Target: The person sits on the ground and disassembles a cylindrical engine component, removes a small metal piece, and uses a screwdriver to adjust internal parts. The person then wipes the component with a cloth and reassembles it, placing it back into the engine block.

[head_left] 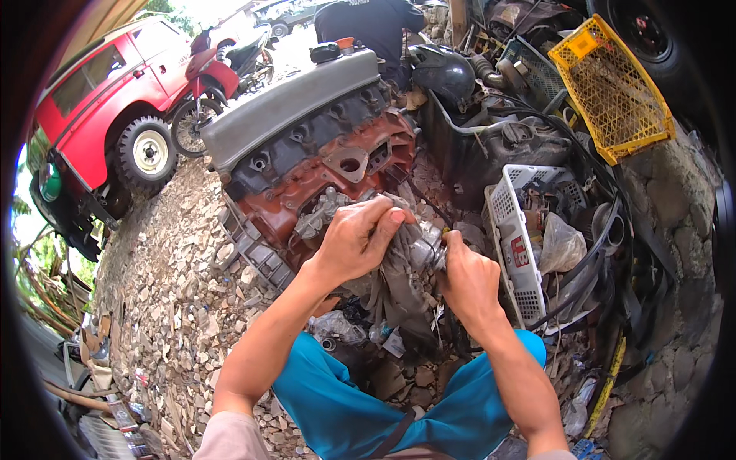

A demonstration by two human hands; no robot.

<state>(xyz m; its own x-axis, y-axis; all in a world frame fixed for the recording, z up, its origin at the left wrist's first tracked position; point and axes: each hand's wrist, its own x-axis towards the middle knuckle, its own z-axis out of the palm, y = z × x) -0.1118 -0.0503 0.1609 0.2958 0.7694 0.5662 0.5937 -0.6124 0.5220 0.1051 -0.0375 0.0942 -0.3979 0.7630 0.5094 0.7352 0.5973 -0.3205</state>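
Observation:
My left hand [360, 238] is closed on a grey rag [399, 303], which drapes downward over the middle. My right hand [468, 276] grips the lower right end of a silvery metal part [425, 249] beside the rag, its fingers partly hidden behind it. Both hands are in front of a large engine block [276, 207] painted rusty red, with a dark head and a long grey cover [287, 103] on top. A cast metal fitting [320, 211] on the block's near side sits just left of my left hand.
A white crate of parts [529, 299], a yellow crate [609, 77], a dark helmet [441, 77] and hoses crowd the right. A red vehicle [92, 123] and motorbike stand at upper left on gravel [176, 268]. A person in dark clothing [368, 27] bends beyond the engine.

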